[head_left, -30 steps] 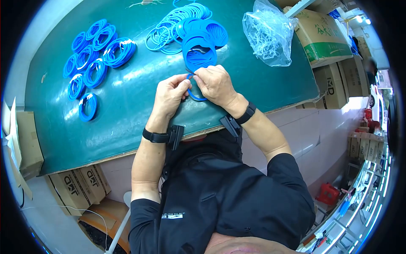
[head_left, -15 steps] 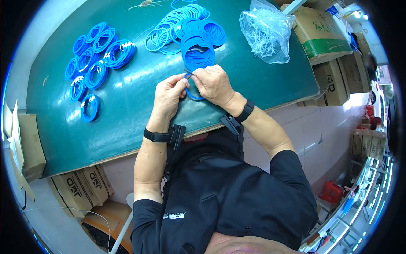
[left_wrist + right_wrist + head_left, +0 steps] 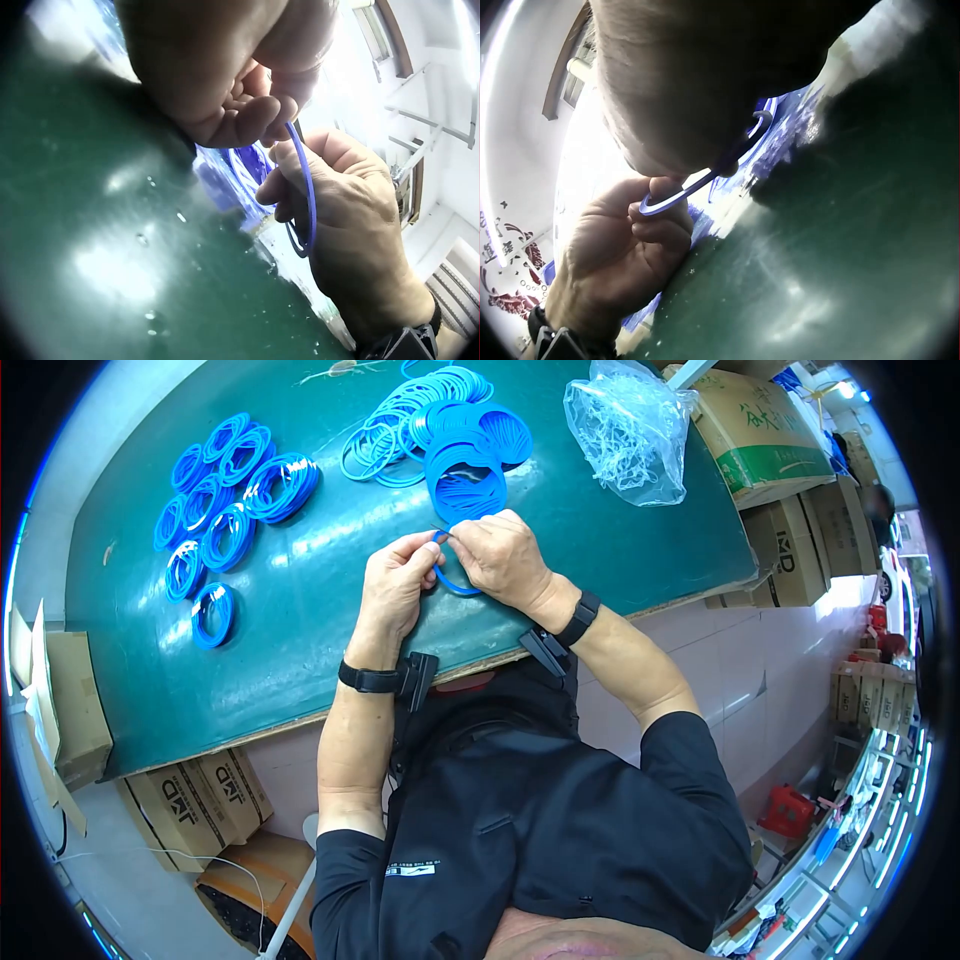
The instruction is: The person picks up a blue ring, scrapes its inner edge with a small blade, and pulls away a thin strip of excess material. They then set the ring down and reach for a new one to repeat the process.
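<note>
My left hand (image 3: 395, 588) pinches a thin blue ring (image 3: 456, 588) between thumb and forefinger, close above the table's near part. Beside it, my right hand (image 3: 503, 563) has its fingers curled around a thin dark tool (image 3: 447, 535), whose tip meets the ring at the left fingertips. Most of that tool is hidden in the fist, and I cannot tell its kind. In the left wrist view the ring (image 3: 310, 191) hangs down from the left fingertips, in front of the right hand (image 3: 352, 214). Just beyond the hands lies a thick pile of blue rings (image 3: 466, 480).
Loose blue rings (image 3: 385, 445) spread behind the pile. Several bundles of blue rings (image 3: 228, 538) stand at the left of the green table (image 3: 330, 650). A clear plastic bag (image 3: 630, 435) of scraps lies at the right, near a cardboard box (image 3: 765, 440).
Both hands stay together at the ring, with only slight movement at the fingertips. The whole head view has shifted a little; the piles and bundles lie as before.
</note>
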Available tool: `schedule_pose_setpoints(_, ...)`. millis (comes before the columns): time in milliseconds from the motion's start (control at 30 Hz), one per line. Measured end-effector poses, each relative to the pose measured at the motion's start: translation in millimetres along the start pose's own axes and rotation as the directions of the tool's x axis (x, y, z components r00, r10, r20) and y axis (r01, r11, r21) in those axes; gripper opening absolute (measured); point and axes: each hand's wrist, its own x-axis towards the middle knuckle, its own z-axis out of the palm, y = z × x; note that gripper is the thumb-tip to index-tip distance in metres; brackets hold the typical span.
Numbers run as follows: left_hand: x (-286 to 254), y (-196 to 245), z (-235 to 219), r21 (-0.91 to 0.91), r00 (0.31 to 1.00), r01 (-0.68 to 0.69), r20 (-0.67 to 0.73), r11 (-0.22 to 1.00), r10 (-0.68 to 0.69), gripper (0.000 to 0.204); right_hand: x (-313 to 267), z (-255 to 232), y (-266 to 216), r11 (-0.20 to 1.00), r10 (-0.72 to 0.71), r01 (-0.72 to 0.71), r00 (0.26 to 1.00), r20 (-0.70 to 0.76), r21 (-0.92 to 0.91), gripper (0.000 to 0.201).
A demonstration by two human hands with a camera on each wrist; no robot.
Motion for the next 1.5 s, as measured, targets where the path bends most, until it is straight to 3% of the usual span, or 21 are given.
schedule_pose_setpoints(133, 0, 1, -2, -0.026, 1.0, -0.002, -0.001, 1.0, 0.002, 0.023, 2, -4, -3, 0.998, -0.061, 0.061, 0.998, -0.009, 0.019, 0.012)
schedule_pose_setpoints(333, 2, 1, -2, -0.037, 1.0, -0.008, 0.019, 0.999, 0.008, 0.024, 2, 0, 0, 0.999, -0.022, 0.021, 0.999, -0.049, -0.028, 0.01)
schedule_pose_setpoints(667, 2, 0, -6, -0.066, 1.0, 0.018, 0.024, 0.998, -0.017, 0.023, 1, -6, -1, 0.996, -0.084, 0.084, 0.996, 0.025, -0.002, 0.011)
schedule_pose_setpoints(700, 2, 1, -5, -0.068, 1.0, 0.013, 0.023, 0.998, -0.011, 0.023, 1, -3, 0, 0.999, -0.031, 0.033, 0.998, -0.063, 0.032, 0.012)
schedule_pose_setpoints(733, 2, 1, -4, -0.051, 1.0, 0.01, 0.028, 0.999, -0.008, 0.023, 2, -2, 0, 0.997, 0.026, -0.016, 0.989, -0.147, 0.071, 0.014)
schedule_pose_setpoints(967, 1, -1, -2, 0.042, 0.999, -0.012, 0.039, 0.999, 0.01, 0.021, 4, -6, -5, 0.988, 0.041, -0.029, 0.996, -0.074, 0.154, 0.021)
schedule_pose_setpoints(1400, -2, 0, 0, 0.217, 0.996, -0.036, 0.083, 0.976, 0.018, 0.017, 4, -5, -2, 0.999, 0.001, 0.001, 0.998, -0.064, 0.037, 0.016)
schedule_pose_setpoints(1500, -7, 2, 6, 0.263, 0.988, -0.119, 0.125, 0.957, 0.089, 0.02, 1, -4, -1, 0.999, 0.015, -0.013, 0.998, -0.066, 0.033, 0.015)
